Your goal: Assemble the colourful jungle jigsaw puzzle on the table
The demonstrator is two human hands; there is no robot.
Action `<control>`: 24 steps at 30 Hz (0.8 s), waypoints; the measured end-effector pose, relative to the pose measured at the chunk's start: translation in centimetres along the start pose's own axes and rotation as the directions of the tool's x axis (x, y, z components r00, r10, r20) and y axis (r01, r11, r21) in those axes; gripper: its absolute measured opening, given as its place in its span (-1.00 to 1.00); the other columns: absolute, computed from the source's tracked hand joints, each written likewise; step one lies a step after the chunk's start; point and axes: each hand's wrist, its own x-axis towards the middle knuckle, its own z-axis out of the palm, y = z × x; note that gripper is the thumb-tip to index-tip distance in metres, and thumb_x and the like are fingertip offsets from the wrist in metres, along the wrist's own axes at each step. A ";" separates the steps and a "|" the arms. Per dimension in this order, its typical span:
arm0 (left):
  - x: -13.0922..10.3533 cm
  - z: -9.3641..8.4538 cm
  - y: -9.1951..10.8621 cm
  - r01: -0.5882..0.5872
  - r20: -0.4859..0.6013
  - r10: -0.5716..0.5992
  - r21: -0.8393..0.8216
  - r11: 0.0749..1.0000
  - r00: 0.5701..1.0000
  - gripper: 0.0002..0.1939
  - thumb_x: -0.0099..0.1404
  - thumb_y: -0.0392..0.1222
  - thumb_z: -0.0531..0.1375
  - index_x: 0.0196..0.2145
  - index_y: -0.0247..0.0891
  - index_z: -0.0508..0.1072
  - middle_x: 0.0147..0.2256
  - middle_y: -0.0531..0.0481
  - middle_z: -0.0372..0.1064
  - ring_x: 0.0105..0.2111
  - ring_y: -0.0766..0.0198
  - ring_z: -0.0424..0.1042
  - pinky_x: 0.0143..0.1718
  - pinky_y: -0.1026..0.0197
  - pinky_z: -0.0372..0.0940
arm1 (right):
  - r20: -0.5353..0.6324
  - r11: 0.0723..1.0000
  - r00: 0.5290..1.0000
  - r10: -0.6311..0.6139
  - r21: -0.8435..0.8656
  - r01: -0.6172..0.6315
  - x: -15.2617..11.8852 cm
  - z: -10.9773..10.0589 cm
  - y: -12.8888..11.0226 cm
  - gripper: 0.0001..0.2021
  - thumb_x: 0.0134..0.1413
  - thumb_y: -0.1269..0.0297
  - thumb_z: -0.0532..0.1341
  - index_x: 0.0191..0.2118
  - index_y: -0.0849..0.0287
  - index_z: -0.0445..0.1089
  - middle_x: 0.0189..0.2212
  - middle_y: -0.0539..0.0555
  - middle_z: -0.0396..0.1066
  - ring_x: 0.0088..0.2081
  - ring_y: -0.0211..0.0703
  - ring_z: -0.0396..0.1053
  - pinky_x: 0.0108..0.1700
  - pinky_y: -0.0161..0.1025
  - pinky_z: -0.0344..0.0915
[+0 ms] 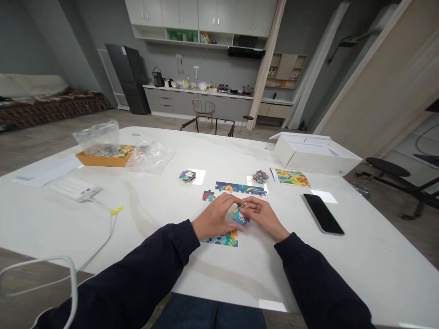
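Between my hands is a blue and purple puzzle piece (241, 216). My right hand (263, 216) pinches it at its upper right side. Curved around its left side, my left hand (219, 213) has thumb and index finger apart, its index fingertip close to the right fingers. Partly hidden under my left hand lies a joined teal strip (224, 240) of puzzle. Beyond the hands is a joined dark blue strip (240, 188), with a single red and teal piece (208, 196) to its left. Two piles of pieces, one left (187, 176) and one right (260, 177), sit farther back.
On the white table (154, 205), an orange tray (103, 159) with plastic bags stands at the left, near a white device (77, 190) with a cable. At the right are a phone (322, 214), a picture card (291, 177) and a white box (312, 157).
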 end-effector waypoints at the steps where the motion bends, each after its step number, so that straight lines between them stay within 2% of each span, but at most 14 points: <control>1: -0.1 -0.2 -0.4 0.005 0.031 -0.004 -0.020 1.000 1.000 -0.38 0.12 0.01 0.49 0.03 -0.17 0.35 -0.02 -0.15 0.42 0.01 0.03 0.39 0.07 -0.01 0.34 | -0.002 0.999 1.000 0.029 -0.014 -0.029 0.0 -0.2 0.1 -0.54 -0.11 0.00 0.50 -0.16 0.19 0.48 -0.43 0.04 0.51 -0.44 -0.19 0.43 -0.36 -0.23 0.40; 4: -0.4 -1.3 -1.5 0.061 0.132 -0.054 -0.050 0.997 0.990 -0.50 0.15 -0.04 0.48 -0.04 -0.19 0.40 -0.06 -0.12 0.41 -0.11 0.12 0.41 -0.07 0.09 0.37 | -0.022 0.992 0.995 0.095 -0.083 -0.097 -0.1 -0.9 0.4 -0.54 -0.13 0.00 0.50 -0.19 0.21 0.49 -0.45 0.05 0.52 -0.50 -0.21 0.40 -0.47 -0.27 0.34; 6: -0.6 -2.0 -1.9 0.116 0.211 -0.104 -0.043 0.992 0.972 -0.65 0.17 -0.09 0.46 -0.18 -0.20 0.44 -0.20 -0.03 0.42 -0.26 0.21 0.39 -0.19 0.16 0.34 | -0.027 0.984 0.992 0.120 -0.131 -0.122 -0.2 -1.3 0.4 -0.57 -0.14 0.03 0.50 -0.23 0.23 0.51 -0.48 0.05 0.51 -0.52 -0.24 0.38 -0.50 -0.32 0.28; 8: -0.7 -2.5 -2.0 0.155 0.297 -0.133 -0.051 0.987 0.946 -0.72 0.17 -0.10 0.45 -0.29 -0.22 0.46 -0.33 0.03 0.41 -0.33 0.26 0.35 -0.25 0.21 0.30 | 0.004 0.975 0.989 0.150 -0.169 -0.148 -0.5 -1.8 0.2 -0.61 -0.14 0.06 0.50 -0.26 0.24 0.52 -0.52 0.03 0.50 -0.53 -0.28 0.34 -0.52 -0.36 0.22; 11: -0.9 -2.5 -2.0 0.172 0.407 -0.109 -0.123 0.977 0.907 -0.74 0.17 -0.06 0.46 -0.33 -0.22 0.52 -0.39 0.03 0.44 -0.34 0.26 0.38 -0.27 0.23 0.29 | 0.095 0.957 0.972 0.217 -0.219 -0.192 -1.1 -2.2 -0.3 -0.62 -0.16 0.08 0.50 -0.29 0.26 0.54 -0.56 0.01 0.47 -0.55 -0.30 0.32 -0.52 -0.36 0.24; 15: -1.0 -2.1 -2.1 0.143 0.467 -0.035 -0.199 0.970 0.884 -0.76 0.20 0.04 0.43 -0.34 -0.18 0.63 -0.41 -0.02 0.48 -0.30 0.22 0.43 -0.25 0.22 0.33 | 0.183 0.938 0.942 0.283 -0.257 -0.232 -2.2 -2.1 -0.9 -0.63 -0.18 0.09 0.52 -0.30 0.26 0.56 -0.55 0.03 0.48 -0.52 -0.23 0.38 -0.47 -0.30 0.32; 18: -1.1 -1.9 -2.4 0.129 0.466 -0.020 -0.202 0.971 0.885 -0.76 0.20 0.06 0.43 -0.37 -0.15 0.67 -0.44 -0.03 0.49 -0.33 0.21 0.44 -0.27 0.20 0.34 | 0.203 0.932 0.948 0.243 -0.320 -0.171 -2.7 -1.4 -1.0 -0.69 -0.14 0.12 0.50 -0.32 0.24 0.57 -0.55 0.03 0.47 -0.50 -0.22 0.38 -0.44 -0.29 0.32; 24: -1.1 -1.8 -2.5 0.123 0.466 -0.016 -0.201 0.972 0.885 -0.83 0.19 0.00 0.45 -0.37 -0.12 0.69 -0.45 -0.02 0.50 -0.34 0.22 0.44 -0.27 0.22 0.34 | 0.194 0.852 0.980 0.044 -0.520 0.065 -2.9 -0.6 -0.8 -0.85 -0.08 0.24 0.46 -0.38 0.19 0.59 -0.48 0.00 0.43 -0.46 -0.28 0.23 -0.44 -0.32 0.19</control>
